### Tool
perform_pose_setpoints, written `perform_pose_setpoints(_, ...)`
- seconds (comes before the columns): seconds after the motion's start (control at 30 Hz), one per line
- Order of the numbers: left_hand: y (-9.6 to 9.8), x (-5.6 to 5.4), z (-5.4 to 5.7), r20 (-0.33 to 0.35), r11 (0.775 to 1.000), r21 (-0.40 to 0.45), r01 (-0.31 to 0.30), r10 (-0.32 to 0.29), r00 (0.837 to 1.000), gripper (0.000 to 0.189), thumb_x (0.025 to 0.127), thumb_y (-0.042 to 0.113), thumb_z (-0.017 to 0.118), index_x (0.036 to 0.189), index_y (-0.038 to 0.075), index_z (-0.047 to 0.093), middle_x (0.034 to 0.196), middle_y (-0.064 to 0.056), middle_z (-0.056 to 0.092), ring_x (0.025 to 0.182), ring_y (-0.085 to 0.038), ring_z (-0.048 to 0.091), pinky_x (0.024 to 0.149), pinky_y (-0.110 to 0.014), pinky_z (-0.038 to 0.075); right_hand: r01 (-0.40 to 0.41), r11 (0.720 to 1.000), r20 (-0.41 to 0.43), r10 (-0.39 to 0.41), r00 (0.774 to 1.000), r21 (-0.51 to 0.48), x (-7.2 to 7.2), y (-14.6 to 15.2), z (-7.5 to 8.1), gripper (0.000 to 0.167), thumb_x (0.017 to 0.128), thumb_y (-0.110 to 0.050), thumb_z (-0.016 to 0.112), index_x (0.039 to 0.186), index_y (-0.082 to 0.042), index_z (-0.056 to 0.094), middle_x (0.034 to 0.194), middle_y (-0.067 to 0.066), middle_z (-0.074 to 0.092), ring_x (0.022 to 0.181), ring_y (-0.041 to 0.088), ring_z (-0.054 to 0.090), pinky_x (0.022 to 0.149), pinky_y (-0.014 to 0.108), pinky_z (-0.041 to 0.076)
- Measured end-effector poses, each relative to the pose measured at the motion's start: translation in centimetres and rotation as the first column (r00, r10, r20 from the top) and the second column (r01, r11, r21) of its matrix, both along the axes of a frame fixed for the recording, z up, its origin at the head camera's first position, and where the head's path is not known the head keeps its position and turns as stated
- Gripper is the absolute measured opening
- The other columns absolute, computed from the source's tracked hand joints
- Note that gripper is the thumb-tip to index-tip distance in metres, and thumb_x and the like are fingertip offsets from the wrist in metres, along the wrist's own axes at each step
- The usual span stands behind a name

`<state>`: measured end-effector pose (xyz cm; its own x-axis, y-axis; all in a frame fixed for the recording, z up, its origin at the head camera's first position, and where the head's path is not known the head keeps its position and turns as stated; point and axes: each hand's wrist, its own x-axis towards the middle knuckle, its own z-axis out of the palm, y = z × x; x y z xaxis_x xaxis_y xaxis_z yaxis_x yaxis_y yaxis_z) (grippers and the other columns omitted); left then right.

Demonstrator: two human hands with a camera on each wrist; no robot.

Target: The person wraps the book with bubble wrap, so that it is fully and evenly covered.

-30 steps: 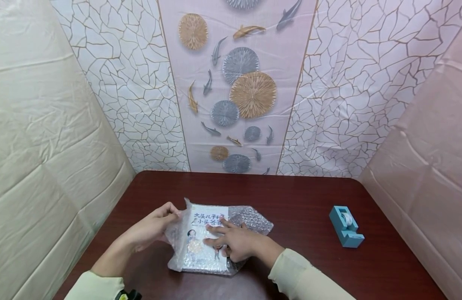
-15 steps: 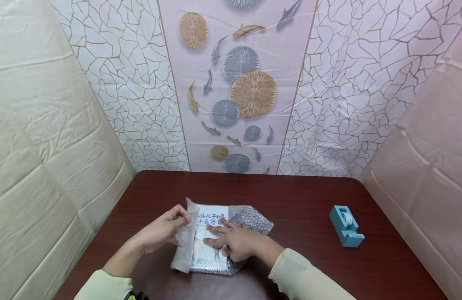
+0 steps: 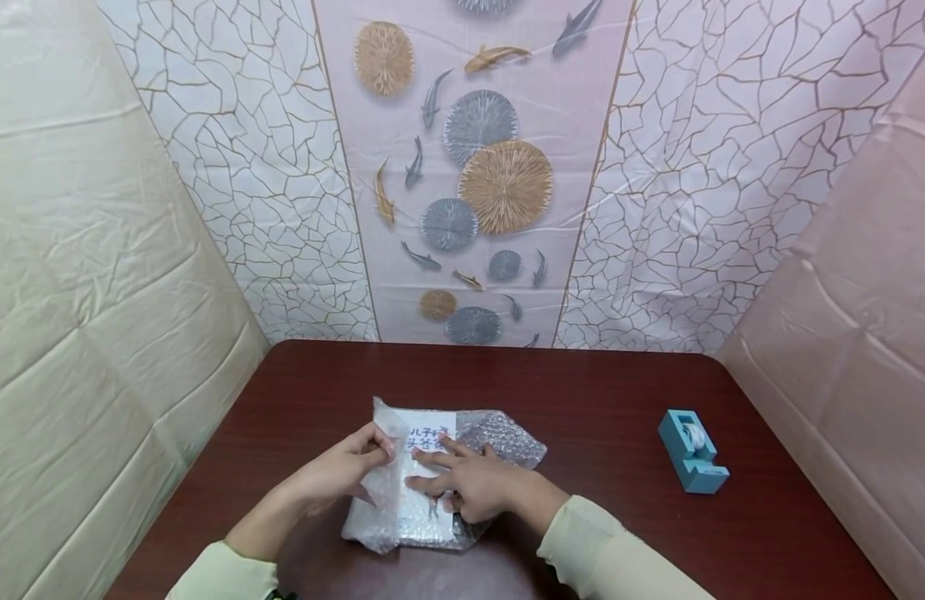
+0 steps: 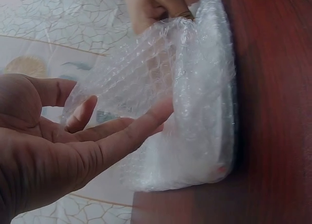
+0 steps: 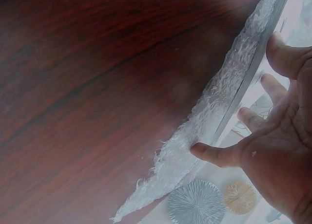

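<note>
A white book [image 3: 416, 510] with blue lettering and a drawn figure lies on a sheet of bubble wrap [image 3: 500, 433]. My left hand [image 3: 342, 471] pinches the left flap of the wrap between thumb and fingers, raised and folded over the cover's left part. In the left wrist view the clear bubble wrap [image 4: 204, 97] stretches up from the book's edge to the fingertips. My right hand [image 3: 481, 485] rests on the cover with its fingers spread. The right wrist view shows the book's page edge [image 5: 261, 53] beside the thumb, with wrap sticking out beyond it.
A blue tape dispenser [image 3: 691, 454] with a roll of clear tape stands on the right side of the dark red wooden table [image 3: 582, 392]. Patterned cloth [image 3: 462, 275] hangs behind the table's far edge, and pale cloth walls flank both sides.
My left hand has moved right, drawing the wrap's left flap over more of the cover, so part of the title and a drawn figure are now covered. The right hand has stayed in place.
</note>
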<state>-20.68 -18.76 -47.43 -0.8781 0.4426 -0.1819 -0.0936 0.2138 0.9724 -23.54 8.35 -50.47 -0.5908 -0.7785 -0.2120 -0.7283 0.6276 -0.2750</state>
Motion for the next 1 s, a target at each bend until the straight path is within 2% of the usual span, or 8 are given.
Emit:
perform_pose_setpoints(0.3, 0.6, 0.3, -0.7, -0.018, 1.000, -0.020, 0.012, -0.013, 1.000, 0.018, 0.114, 0.013, 0.054, 0.120, -0.004, 0.052, 0.159, -0.033, 0.041, 0.117, -0.030, 0.058, 0.074, -0.045, 0.066, 0.003, 1.000, -0.014, -0.002, 1.000, 0.023, -0.2, 0.1, 0.1, 0.066, 0.111, -0.028, 0.063, 0.166, -0.056, 0.040, 0.184, -0.019, 0.019, 0.174, 0.034, 0.013, 0.119, 0.089, 0.029)
perform_pose_setpoints(0.57, 0.7, 0.4, -0.6, 0.048, 0.997, -0.037, 0.074, -0.072, 0.996, 0.040, 0.118, 0.032, 0.055, 0.138, -0.002, 0.053, 0.161, -0.027, 0.046, 0.147, -0.043, 0.048, 0.097, -0.054, 0.066, 0.024, 0.999, -0.037, -0.022, 0.999, 0.047, -0.1, -0.1, -0.1, 0.055, 0.109, -0.030, 0.066, 0.159, -0.050, 0.056, 0.183, -0.017, 0.027, 0.174, 0.032, 0.015, 0.120, 0.088, 0.030)
perform_pose_setpoints(0.7, 0.5, 0.6, -0.9, 0.028, 0.991, -0.074, 0.112, -0.110, 0.994, 0.049, 0.119, 0.036, 0.049, 0.150, -0.002, 0.054, 0.165, -0.029, 0.046, 0.153, -0.052, 0.046, 0.101, -0.055, 0.064, 0.057, 0.996, -0.065, -0.053, 0.997, 0.062, 0.1, -0.2, -0.2, 0.015, 0.106, -0.030, 0.070, 0.114, -0.031, 0.083, 0.180, -0.007, 0.038, 0.174, 0.029, 0.018, 0.119, 0.086, 0.034)
perform_pose_setpoints(0.77, 0.4, 0.8, -1.2, -0.009, 0.985, -0.113, 0.128, -0.130, 0.991, 0.050, 0.119, 0.034, 0.048, 0.153, -0.002, 0.056, 0.169, -0.031, 0.043, 0.147, -0.052, 0.054, 0.101, -0.055, 0.063, 0.067, 0.996, -0.082, -0.061, 0.995, 0.066, 0.1, -0.2, -0.2, 0.018, 0.105, -0.031, 0.071, 0.089, -0.026, 0.078, 0.178, -0.004, 0.042, 0.173, 0.027, 0.020, 0.118, 0.085, 0.037)
perform_pose_setpoints(0.83, 0.3, 1.0, -1.4, -0.070, 0.975, -0.168, 0.143, -0.156, 0.985, 0.045, 0.118, 0.030, 0.052, 0.151, -0.001, 0.060, 0.171, -0.032, 0.041, 0.137, -0.050, 0.064, 0.102, -0.057, 0.063, 0.072, 0.995, -0.088, -0.067, 0.994, 0.064, 0.2, -0.2, -0.2, 0.026, 0.104, -0.032, 0.072, 0.080, -0.023, 0.075, 0.178, -0.004, 0.043, 0.173, 0.026, 0.021, 0.117, 0.084, 0.038)
perform_pose_setpoints(0.9, 0.3, 1.2, -1.5, -0.164, 0.956, -0.255, 0.144, -0.190, 0.968, 0.040, 0.115, 0.030, 0.060, 0.145, 0.005, 0.066, 0.170, -0.031, 0.044, 0.132, -0.049, 0.068, 0.106, -0.061, 0.060, 0.068, 0.996, -0.086, -0.064, 0.994, 0.053, 0.2, -0.2, -0.2, 0.020, 0.104, -0.031, 0.073, 0.086, -0.023, 0.079, 0.178, -0.005, 0.043, 0.173, 0.026, 0.021, 0.116, 0.085, 0.038)
perform_pose_setpoints(0.93, 0.4, 1.2, -1.6, -0.218, 0.943, -0.302, 0.142, -0.213, 0.952, 0.037, 0.112, 0.029, 0.064, 0.143, 0.008, 0.069, 0.170, -0.030, 0.045, 0.134, -0.049, 0.068, 0.109, -0.063, 0.058, 0.069, 0.997, -0.080, -0.065, 0.995, 0.043, 0.2, -0.1, -0.2, 0.013, 0.103, -0.030, 0.073, 0.100, -0.022, 0.082, 0.178, -0.007, 0.042, 0.173, 0.026, 0.022, 0.117, 0.085, 0.037)
perform_pose_setpoints(1.0, 0.4, 1.3, -1.7, -0.307, 0.917, -0.377, 0.132, -0.258, 0.916, 0.036, 0.107, 0.028, 0.072, 0.140, 0.012, 0.071, 0.168, -0.029, 0.049, 0.133, -0.048, 0.069, 0.109, -0.063, 0.058, 0.071, 0.997, -0.062, -0.070, 0.996, 0.016, 0.1, -0.1, -0.2, 0.030, 0.103, -0.029, 0.074, 0.131, -0.022, 0.079, 0.178, -0.008, 0.042, 0.173, 0.026, 0.022, 0.118, 0.085, 0.035)
